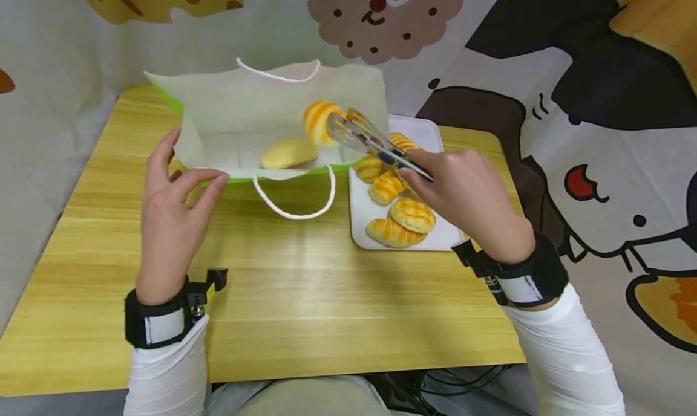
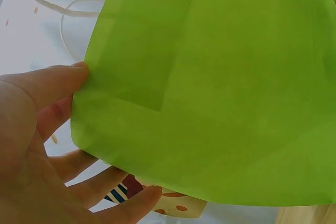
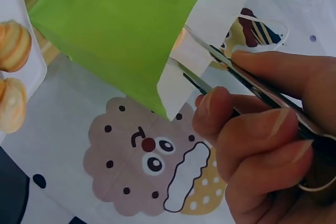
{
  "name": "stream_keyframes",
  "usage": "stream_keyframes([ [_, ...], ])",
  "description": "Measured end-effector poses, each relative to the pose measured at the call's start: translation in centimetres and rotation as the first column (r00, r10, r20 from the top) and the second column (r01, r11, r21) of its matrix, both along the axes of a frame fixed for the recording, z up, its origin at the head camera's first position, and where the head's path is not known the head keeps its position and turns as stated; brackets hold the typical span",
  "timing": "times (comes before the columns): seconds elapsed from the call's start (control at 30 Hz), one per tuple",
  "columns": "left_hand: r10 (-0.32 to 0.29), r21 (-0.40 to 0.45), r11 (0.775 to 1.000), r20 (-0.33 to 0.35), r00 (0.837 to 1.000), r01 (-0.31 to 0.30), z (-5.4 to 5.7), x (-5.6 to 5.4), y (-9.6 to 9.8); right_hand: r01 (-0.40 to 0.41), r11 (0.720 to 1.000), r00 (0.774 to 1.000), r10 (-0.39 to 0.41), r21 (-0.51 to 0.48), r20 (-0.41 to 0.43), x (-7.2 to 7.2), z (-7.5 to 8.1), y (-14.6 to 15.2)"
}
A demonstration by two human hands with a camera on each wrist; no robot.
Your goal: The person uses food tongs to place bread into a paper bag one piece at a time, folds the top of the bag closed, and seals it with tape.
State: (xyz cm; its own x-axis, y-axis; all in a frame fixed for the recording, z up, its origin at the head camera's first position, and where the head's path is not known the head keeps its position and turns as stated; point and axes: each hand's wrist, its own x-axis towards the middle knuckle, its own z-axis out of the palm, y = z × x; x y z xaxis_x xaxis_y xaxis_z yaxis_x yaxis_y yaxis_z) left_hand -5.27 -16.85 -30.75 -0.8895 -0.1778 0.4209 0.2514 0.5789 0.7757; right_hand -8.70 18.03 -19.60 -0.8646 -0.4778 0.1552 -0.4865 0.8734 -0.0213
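Note:
A green paper bag (image 2: 210,87) with a white inside and white cord handles (image 1: 294,215) stands on the table, its mouth spread towards me. My left hand (image 1: 176,201) grips the left end of its rim, thumb on one side and fingers on the other. In my right hand (image 1: 471,189) are metal tongs (image 1: 389,153), their heads reaching into the bag's mouth. At those heads is a round orange-striped bread roll (image 1: 320,123); whether they clasp it, I cannot tell. A plain yellow bun (image 1: 290,153) lies inside the bag, just left of the roll.
Right of the bag, partly behind my right hand, a white tray (image 1: 359,222) carries several breads, among them a grid-topped bun (image 1: 412,215) and a glazed oblong roll (image 1: 394,233). Everything stands on a wooden table (image 1: 305,307). A cartoon-printed cloth (image 1: 272,35) hangs behind it.

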Motion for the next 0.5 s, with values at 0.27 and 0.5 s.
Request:
stream_keyframes([
  [0.27, -0.01, -0.028, 1.0, -0.006, 1.0, 0.01, 0.2, 0.1, -0.1, 0.033, 0.993, 0.998, -0.038, 0.113, 0.043, -1.4, 0.6, -2.0],
  [0.5, -0.013, -0.045, 0.999, 0.0, 1.0, 0.013, 0.4, 0.2, -0.2, 0.054, 0.984, 0.99, -0.075, 0.17, 0.116, -2.1, 0.8, -3.5],
])
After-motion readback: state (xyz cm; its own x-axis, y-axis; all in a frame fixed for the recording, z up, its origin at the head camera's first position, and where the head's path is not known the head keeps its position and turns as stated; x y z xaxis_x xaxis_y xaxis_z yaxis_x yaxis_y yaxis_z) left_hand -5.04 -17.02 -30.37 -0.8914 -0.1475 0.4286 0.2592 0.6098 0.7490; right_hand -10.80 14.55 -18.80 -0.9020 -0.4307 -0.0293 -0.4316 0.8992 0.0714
